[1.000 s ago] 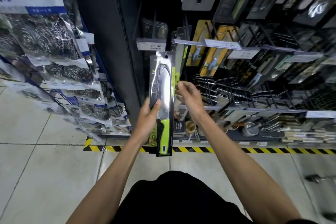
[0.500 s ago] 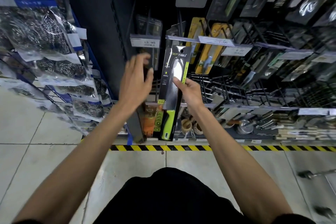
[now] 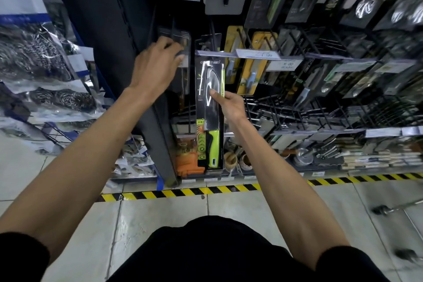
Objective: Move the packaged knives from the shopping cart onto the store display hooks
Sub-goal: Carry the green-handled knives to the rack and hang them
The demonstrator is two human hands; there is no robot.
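A packaged knife (image 3: pixel 210 117) with a lime-green handle and a steel blade hangs upright in front of the display, its card top just under a price rail. My right hand (image 3: pixel 230 104) grips its right edge at blade height, thumb on the front. My left hand (image 3: pixel 156 66) is raised to the left of it, fingers curled around the price tag and hook (image 3: pixel 180 52) at a dark hanging pack. Empty black display hooks (image 3: pixel 270 107) stick out to the right of the knife. The shopping cart shows only as a wheel and bar (image 3: pixel 389 209) at the right edge.
A dark shelf upright (image 3: pixel 158 135) stands just left of the knife. Bagged steel scourers (image 3: pixel 45 68) hang on a rack at far left. More packaged knives (image 3: pixel 249 68) fill the rows above and right. Yellow-black floor tape (image 3: pixel 206 190) marks the shelf base.
The knife passed from my left hand to my right and moved up and right to the hook row. My left hand let go and rose to the hook beside it.
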